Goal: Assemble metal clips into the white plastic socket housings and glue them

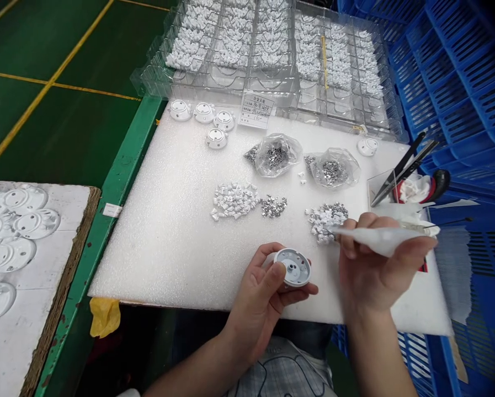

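1. The left hand [257, 300] is grasping a white plastic cap [292, 267] between thumb and fingers; the right hand [379, 275] is clenching a tapered white tube [379, 240].
2. A slip of its tip could be scattering the mixed white-and-metal pile [324, 223] just beyond the right fingers.
3. Five more caps [203, 113] are sitting beyond the fingers, with two plastic bags [277, 155] of metal bits.

Pretty simple setup: white foam sheet [160, 242] on a green bench [118, 165], round white caps [205, 112] at 11 o'clock, bagged metal bits [278, 155] at 12, white clip piles [233, 199] mid-sheet.
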Demonstrator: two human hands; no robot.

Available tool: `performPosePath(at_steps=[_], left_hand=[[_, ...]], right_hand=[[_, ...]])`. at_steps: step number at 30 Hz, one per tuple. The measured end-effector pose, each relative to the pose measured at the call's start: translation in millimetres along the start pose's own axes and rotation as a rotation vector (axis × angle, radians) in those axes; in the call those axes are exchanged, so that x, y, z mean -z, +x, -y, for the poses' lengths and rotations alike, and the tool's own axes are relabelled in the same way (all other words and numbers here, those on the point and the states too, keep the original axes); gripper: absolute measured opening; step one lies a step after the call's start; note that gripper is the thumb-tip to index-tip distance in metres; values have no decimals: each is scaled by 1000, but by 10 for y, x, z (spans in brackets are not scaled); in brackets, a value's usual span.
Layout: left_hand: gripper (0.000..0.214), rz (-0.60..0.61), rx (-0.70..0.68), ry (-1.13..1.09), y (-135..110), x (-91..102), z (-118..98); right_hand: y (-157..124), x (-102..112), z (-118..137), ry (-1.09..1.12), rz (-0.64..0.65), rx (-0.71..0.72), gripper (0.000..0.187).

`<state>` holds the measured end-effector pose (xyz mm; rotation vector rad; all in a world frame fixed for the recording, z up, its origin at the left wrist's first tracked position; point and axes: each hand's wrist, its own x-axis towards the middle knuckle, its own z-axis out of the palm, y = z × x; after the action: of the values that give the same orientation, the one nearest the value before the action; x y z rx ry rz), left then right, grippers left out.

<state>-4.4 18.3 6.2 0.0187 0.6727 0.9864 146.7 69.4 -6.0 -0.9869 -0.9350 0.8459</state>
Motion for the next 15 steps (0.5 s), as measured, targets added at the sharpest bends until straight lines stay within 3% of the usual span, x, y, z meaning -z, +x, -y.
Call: performPosePath(at_steps=[3,6,9,11,15], left_hand=[[49,18,-9,-17,-6,4,11],[47,47,-13,-45,-15,34,7],[48,78,-5,-73,-24,75,-5],[49,88,-5,-79,-26,98,-9],[51,120,-3,-72,-18,112,-9]], right_hand=[[22,40,-21,4,12,-119,53],[-9,90,-62,-224,104,-124,41],[-66,97,-87,-577,228,-47,28],[-97,73,-101,-770,244,55,23],[-122,10,-147,-965,263,214,17]])
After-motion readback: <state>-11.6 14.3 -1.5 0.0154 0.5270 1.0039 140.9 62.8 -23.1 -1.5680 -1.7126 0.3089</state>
